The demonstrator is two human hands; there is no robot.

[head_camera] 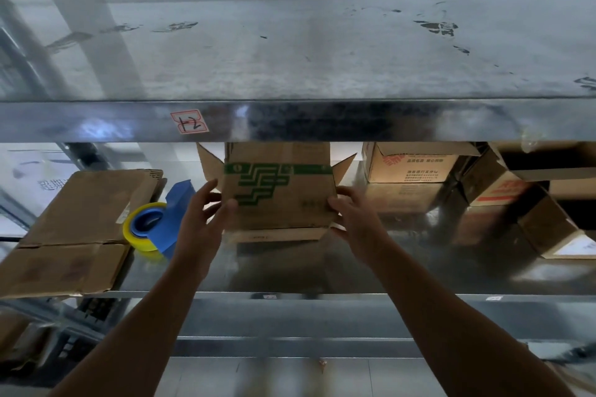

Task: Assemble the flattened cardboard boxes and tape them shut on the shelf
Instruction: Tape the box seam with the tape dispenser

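A brown cardboard box with a green stepped print stands on the metal shelf, its side flaps spread outward. My left hand touches its left front edge, the thumb lying on the printed face. My right hand grips the box's lower right corner. Flattened cardboard lies at the shelf's left end. Between it and the box sits a blue tape dispenser with a yellow roll.
Several assembled brown boxes stand stacked at the right of the shelf, some with open flaps. An upper shelf board with a red-framed label overhangs the box's top. A lower shelf rail runs below my forearms.
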